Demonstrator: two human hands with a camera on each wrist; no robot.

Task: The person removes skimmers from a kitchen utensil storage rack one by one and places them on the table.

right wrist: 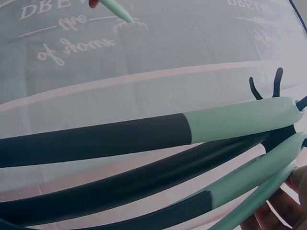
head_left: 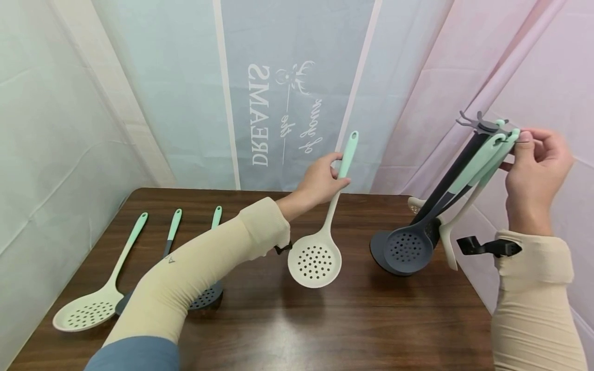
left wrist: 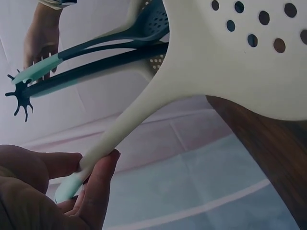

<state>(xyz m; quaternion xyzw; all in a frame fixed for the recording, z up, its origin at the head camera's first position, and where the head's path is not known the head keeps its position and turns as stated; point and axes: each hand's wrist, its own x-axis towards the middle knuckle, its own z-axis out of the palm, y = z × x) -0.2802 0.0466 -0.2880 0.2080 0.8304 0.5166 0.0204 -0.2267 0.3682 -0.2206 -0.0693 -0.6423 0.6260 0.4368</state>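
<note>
My left hand (head_left: pixel 320 178) pinches the mint handle of a cream skimmer (head_left: pixel 314 260), whose round perforated head hangs down over the table. In the left wrist view, thumb and fingertips grip the skimmer (left wrist: pixel 144 103) where the mint part meets the cream shaft. At the right, my right hand (head_left: pixel 538 175) pinches the top of a mint-handled cream utensil (head_left: pixel 447 242) at the rack's hooks. The dark utensil rack (head_left: pixel 447 175) leans to the right. On it also hangs a dark grey skimmer (head_left: pixel 408 248), with other utensils partly hidden behind.
On the table's left lie a cream skimmer (head_left: pixel 88 312), a dark grey utensil (head_left: pixel 167 249) mostly behind my left sleeve, and a dark grey skimmer (head_left: pixel 206 298). The brown wooden table (head_left: pixel 362 319) ends at a printed curtain (head_left: pixel 297 31) behind and pale cloth at both sides.
</note>
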